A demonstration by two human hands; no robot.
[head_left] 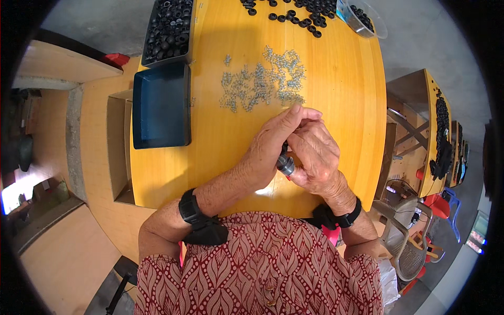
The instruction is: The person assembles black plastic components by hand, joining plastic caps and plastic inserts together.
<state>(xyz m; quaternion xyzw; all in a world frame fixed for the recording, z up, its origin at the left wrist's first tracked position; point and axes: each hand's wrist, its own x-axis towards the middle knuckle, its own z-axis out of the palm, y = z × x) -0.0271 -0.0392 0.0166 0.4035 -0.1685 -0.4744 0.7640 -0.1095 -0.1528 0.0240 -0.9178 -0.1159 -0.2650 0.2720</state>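
Note:
My two hands meet over the near part of the yellow table [344, 121]. Curled fingers of my right hand [317, 152] grip a dark, round-ended cylindrical piece [285, 164], glossy grey at its near end with a bit of red beside it. My left hand [273, 136] cups against the far side of the right one, its thumb pointing away from me. Most of its fingers are hidden, as is whatever lies between the palms. Just beyond the hands, many small silvery metal parts [257, 86] lie scattered on the tabletop.
An open dark blue tray [161, 142] stands at the left edge, below a grey bin [191, 31] full of black rounded parts. Black ring-like pieces [307, 22] lie at the far side, near a clear tub [380, 31]. Chairs [409, 257] stand at right.

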